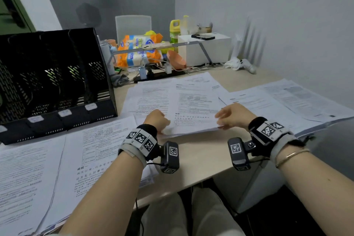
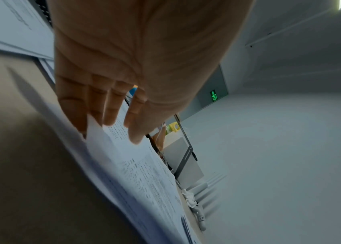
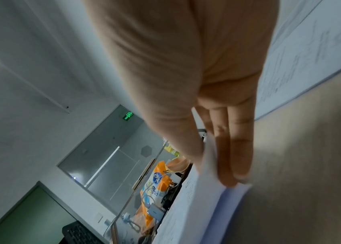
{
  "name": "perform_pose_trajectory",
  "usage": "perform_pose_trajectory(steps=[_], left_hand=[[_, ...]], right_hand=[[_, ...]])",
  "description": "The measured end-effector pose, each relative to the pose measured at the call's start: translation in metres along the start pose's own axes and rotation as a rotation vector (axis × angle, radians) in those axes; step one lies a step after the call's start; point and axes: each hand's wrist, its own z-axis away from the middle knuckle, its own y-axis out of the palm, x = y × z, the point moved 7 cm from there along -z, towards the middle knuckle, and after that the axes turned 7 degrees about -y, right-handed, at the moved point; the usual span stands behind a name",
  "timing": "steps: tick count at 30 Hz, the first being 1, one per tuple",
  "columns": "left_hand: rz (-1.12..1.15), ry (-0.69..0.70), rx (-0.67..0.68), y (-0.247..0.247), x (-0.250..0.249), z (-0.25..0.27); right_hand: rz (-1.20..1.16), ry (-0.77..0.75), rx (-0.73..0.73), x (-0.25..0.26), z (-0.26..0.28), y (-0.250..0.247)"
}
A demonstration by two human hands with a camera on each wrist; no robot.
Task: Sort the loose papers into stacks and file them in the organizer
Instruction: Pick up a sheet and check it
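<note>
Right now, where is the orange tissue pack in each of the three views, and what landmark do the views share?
Head: the tissue pack lies at the far edge of the desk, top centre, right of the black organizer.
Left wrist: only a small orange and blue patch shows between the fingers; probably the pack, I cannot be sure.
Right wrist: bottom centre, left of the paper stack.
Shared landmark: the orange bowl.

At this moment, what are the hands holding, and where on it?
Both hands grip the middle paper stack at its near corners: left hand, right hand.
</note>
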Motion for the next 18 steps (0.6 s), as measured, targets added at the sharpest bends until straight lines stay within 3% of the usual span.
perform_pose_trajectory(steps=[6, 12, 15, 18], left_hand=[[0.087, 0.049, 0.075, 0.009, -0.005, 0.005], [-0.105, 0.072, 0.186, 0.023, -0.016, 0.025], [-0.084, 0.106, 0.097, 0.015, -0.017, 0.026], [0.095, 0.169, -0.100, -0.005, -0.021, 0.024]], right_hand=[[0.037, 0.074, -0.102, -0.017, -0.002, -0.009], [0.000, 0.012, -0.114, -0.005, 0.003, 0.001], [0.023, -0.095, -0.209, 0.006, 0.002, -0.002], [0.033, -0.182, -0.291, 0.015, 0.003, -0.007]])
